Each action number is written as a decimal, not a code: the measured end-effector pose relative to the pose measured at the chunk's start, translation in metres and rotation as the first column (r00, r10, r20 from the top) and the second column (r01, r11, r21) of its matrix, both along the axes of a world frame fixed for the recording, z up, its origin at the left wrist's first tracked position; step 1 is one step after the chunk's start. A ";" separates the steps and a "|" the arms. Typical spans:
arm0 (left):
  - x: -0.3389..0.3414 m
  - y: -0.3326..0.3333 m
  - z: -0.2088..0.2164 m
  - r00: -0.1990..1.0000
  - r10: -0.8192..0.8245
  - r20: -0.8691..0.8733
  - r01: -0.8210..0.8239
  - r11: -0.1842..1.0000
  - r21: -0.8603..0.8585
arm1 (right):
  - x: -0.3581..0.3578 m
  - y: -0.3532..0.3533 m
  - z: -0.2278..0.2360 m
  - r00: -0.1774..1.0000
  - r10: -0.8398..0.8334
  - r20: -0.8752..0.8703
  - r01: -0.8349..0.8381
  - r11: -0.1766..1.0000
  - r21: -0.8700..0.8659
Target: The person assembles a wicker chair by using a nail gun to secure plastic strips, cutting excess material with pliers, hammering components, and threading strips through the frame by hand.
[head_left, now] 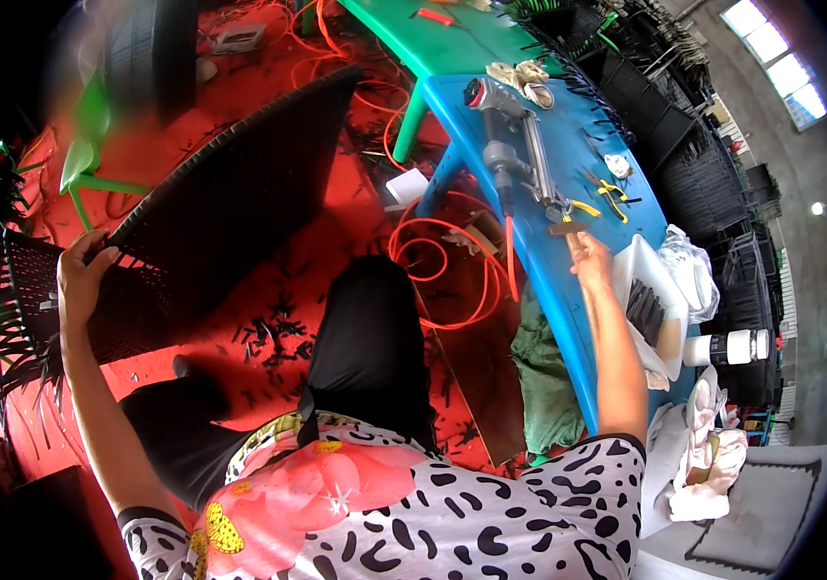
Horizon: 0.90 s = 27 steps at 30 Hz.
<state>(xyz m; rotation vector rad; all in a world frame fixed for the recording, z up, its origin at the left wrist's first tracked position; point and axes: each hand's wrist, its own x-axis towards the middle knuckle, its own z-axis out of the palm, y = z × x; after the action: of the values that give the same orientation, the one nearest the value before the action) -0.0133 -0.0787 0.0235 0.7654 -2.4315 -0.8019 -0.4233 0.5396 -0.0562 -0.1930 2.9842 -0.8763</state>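
The left hand [83, 278], at frame left, grasps the edge of a black woven panel [239, 179] spanning upper left to centre. The right hand [589, 259], right of centre, has its fingers wrapped around a hammer [569, 229]; 1 pneumatic nail gun [507, 159] lies above on a blue table [582, 126].

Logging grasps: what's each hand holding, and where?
Right hand: hammer, by its handle. Left hand: at the edge of the black woven panel; whether it grips can't be told.

Blue table [578, 126], 1 nail gun [501, 157], pliers [613, 196], bin [663, 280]
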 end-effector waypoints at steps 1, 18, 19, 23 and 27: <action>0.010 -0.004 0.003 1.000 0.018 0.020 -0.018 1.000 0.004 | 0.002 -0.016 0.007 0.999 0.029 -0.031 -0.029 1.000 0.002; 0.011 0.028 0.019 0.994 0.100 0.035 -0.093 0.985 -0.146 | -0.133 0.015 -0.008 0.921 0.367 -0.126 -0.275 0.846 0.456; 0.009 0.028 0.016 0.994 0.109 0.022 -0.105 0.985 -0.133 | -0.113 -0.001 0.012 0.939 0.324 -0.117 -0.186 0.763 0.619; 0.007 0.026 0.015 0.994 0.094 0.054 -0.088 0.990 -0.110 | -0.129 0.033 0.002 0.911 0.333 -0.243 -0.048 0.672 0.739; 0.014 0.024 0.013 0.990 0.114 0.088 -0.098 0.980 -0.171 | -0.125 0.033 0.027 0.910 0.037 -0.412 0.188 0.850 0.492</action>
<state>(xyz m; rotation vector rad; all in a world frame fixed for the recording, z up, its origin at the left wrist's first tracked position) 0.0012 -0.0542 0.0367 0.8782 -2.4812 -0.5245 -0.5478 0.5728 -0.0289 -0.2661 3.4970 0.0273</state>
